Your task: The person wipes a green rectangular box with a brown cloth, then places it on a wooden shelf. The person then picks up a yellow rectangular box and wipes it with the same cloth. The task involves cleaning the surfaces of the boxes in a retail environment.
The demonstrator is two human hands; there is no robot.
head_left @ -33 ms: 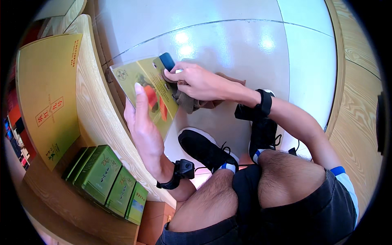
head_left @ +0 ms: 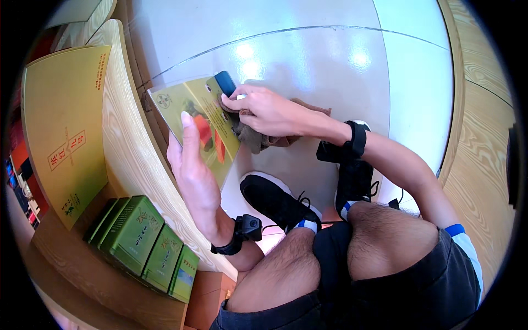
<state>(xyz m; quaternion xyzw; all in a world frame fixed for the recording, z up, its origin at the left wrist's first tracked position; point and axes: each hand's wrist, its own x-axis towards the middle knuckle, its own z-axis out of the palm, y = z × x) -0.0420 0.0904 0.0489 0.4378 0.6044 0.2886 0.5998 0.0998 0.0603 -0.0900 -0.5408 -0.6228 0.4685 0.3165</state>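
Observation:
My left hand (head_left: 195, 176) grips a flat yellow-green printed panel (head_left: 190, 93) by its near left side. The thumb lies on its front, which shows a red and green picture; the other fingers are behind it. A crumpled grey-brown cloth (head_left: 252, 137) is held in my right hand (head_left: 267, 110), whose fingers are closed. Cloth and fingertips meet the panel's right edge. A dark blue piece (head_left: 224, 82) shows at the panel's upper right corner; I cannot tell whether it is joined on. A small white spot shows by the right fingertips, too small to name.
Left is a pale wood-grain shelf (head_left: 129, 110) with a large yellow-green board (head_left: 69, 126) and several green boxes (head_left: 137, 234). My black shoes (head_left: 269, 198) stand on the glossy tile floor (head_left: 308, 55). A wooden edge (head_left: 454, 93) runs along the right.

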